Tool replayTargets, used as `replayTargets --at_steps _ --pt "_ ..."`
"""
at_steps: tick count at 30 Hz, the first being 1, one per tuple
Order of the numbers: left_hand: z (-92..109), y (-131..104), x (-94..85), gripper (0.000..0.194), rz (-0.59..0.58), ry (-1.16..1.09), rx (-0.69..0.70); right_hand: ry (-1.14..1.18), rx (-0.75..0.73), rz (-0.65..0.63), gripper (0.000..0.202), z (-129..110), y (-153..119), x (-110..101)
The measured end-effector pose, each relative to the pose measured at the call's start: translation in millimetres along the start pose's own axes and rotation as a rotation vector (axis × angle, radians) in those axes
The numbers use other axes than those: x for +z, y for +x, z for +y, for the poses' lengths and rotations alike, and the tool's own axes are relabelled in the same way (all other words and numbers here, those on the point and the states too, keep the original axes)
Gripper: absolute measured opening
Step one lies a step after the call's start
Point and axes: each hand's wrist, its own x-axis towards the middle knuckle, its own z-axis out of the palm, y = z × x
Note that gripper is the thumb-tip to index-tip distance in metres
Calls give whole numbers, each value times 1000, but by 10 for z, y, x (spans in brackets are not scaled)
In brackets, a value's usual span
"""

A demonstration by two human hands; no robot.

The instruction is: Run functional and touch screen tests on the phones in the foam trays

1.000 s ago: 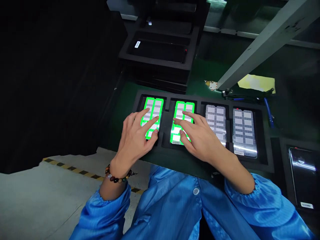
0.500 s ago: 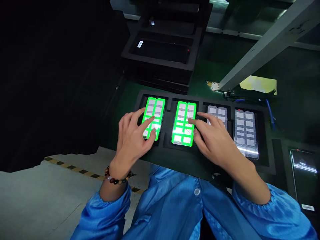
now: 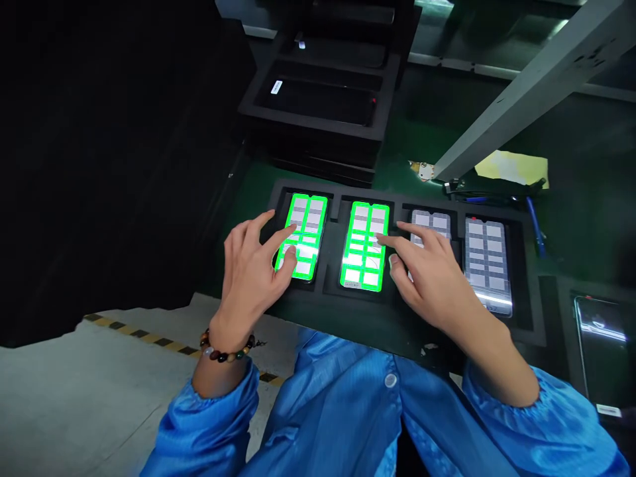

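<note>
In the tray [image 3: 334,246], the second phone [image 3: 364,262] from left points lengthwise away, left of the nearer right hand [image 3: 434,285]; its fingers [image 3: 401,248] and the left hand's [image 3: 248,275] spread, gripping nothing.

We find open room between the left hand [image 3: 253,265] and the right hand [image 3: 430,275], over the gap separating the two green-lit phones [image 3: 364,248]. The right hand partly obstructs the third phone [image 3: 431,220]. Behind the black tray [image 3: 332,246], stacked trays [image 3: 318,126] block the left, a slanting post [image 3: 527,86] and cables [image 3: 534,225] the right; between them we note bare desk [image 3: 405,142].
</note>
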Motion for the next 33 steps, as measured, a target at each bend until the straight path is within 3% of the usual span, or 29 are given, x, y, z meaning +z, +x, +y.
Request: replayTargets --at_steps 8,13,21,27,33 --pt "74 46 -22 44 -22 13 -31 52 -76 -71 35 -50 -67 7" --pt "43 41 -13 43 -16 15 -39 -10 4 -10 38 34 -90 -22" --pt "7 117 25 46 -21 21 -65 -77 90 35 39 -2 232 131" --pt "184 297 74 50 -65 56 2 -12 50 -14 38 -156 468 263" --pt "263 375 74 48 -106 46 85 0 59 -6 40 -114 458 250"
